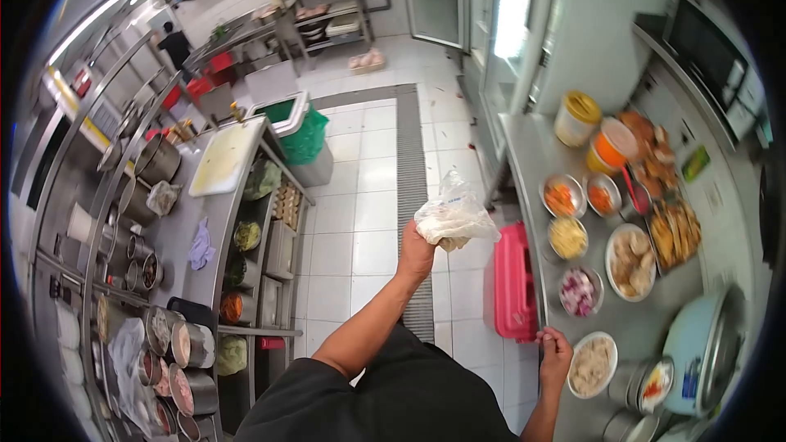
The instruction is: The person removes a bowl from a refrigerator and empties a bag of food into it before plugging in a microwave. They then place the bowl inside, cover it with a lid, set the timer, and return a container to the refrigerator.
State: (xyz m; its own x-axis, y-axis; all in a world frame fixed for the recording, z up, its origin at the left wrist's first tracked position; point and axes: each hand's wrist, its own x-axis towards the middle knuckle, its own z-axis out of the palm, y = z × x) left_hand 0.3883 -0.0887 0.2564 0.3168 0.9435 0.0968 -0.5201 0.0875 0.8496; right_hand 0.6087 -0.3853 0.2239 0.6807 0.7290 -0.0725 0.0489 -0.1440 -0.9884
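My left hand is raised over the floor in front of me, its fingers wrapped round a clear plastic bag with pale contents that I cannot identify. Low on the right, my right hand is beside the front edge of the steel counter. Its fingers are curled together; whether anything small is in them cannot be seen. Closest to that hand on the counter is a white bowl of pale food pieces. Beyond it stand a bowl of chopped red onion and a bowl of shredded yellow food.
A pink plastic container stands on the floor against the right counter. Along the left runs a steel bench with a cutting board and several pots. A bin with a green liner stands past its end. Far back left is another person.
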